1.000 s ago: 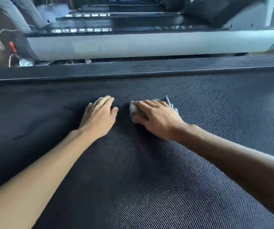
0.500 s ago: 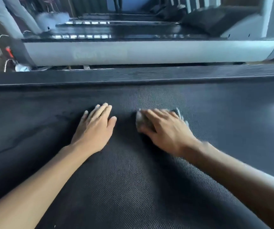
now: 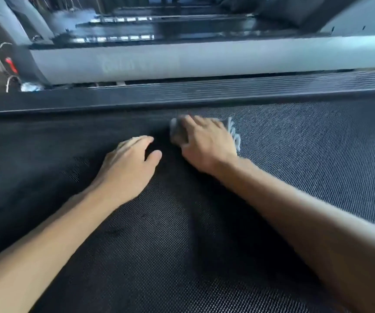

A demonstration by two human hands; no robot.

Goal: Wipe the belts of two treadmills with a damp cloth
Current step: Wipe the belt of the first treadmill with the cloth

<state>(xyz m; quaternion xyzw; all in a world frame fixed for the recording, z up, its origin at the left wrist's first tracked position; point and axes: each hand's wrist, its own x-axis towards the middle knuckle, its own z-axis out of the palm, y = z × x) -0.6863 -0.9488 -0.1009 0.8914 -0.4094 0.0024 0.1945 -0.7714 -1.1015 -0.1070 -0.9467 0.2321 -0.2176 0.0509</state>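
A dark textured treadmill belt fills most of the head view. My right hand presses a grey cloth flat against the belt, close to the far side rail; the cloth's edge shows past the hand on the right. Most of the cloth is hidden under the palm. My left hand rests flat on the belt just left of it, fingers straight, holding nothing. A second treadmill with a pale grey side panel stands beyond.
A ribbed black side rail borders the belt on the far side. Beyond the gap, more dark treadmill decks stand in rows. At the far left are a red item and white cables on the floor.
My right hand has slid the cloth away from me, up to the far edge of the belt. My left hand has stayed flat in about the same spot.
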